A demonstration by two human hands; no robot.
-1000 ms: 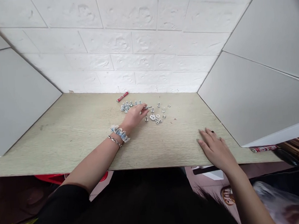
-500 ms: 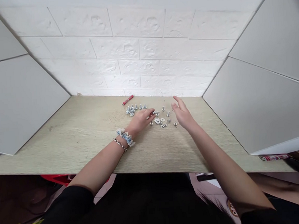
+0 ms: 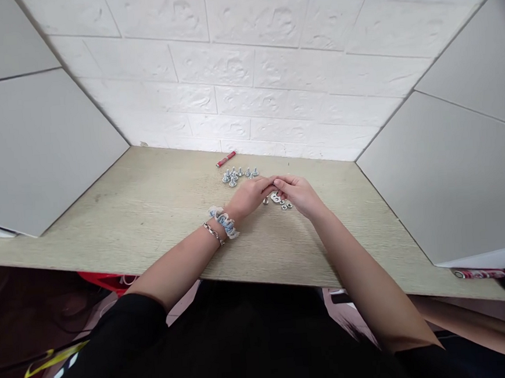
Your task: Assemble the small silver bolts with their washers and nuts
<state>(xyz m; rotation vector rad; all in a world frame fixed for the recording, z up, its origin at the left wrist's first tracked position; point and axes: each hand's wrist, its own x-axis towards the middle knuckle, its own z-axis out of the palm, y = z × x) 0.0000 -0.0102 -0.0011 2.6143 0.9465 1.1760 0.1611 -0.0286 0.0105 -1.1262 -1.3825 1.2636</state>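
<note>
The left hand [image 3: 248, 198] and right hand [image 3: 299, 196] meet pinched closed just beside the washers [image 3: 275, 197], anything held hidden.

My fingertips [image 3: 273, 182] meet so closely that I can't tell whether anything sits between them (my own knuckles block it). My right hand [image 3: 300, 197] partly covers the washers [image 3: 276, 197], the bolts [image 3: 236, 176] are too small to show threads, and the red stick [image 3: 226, 159] shows no readable marking.

White brick-pattern wall [image 3: 234, 62] behind a pale wooden desk [image 3: 149, 209].
</note>
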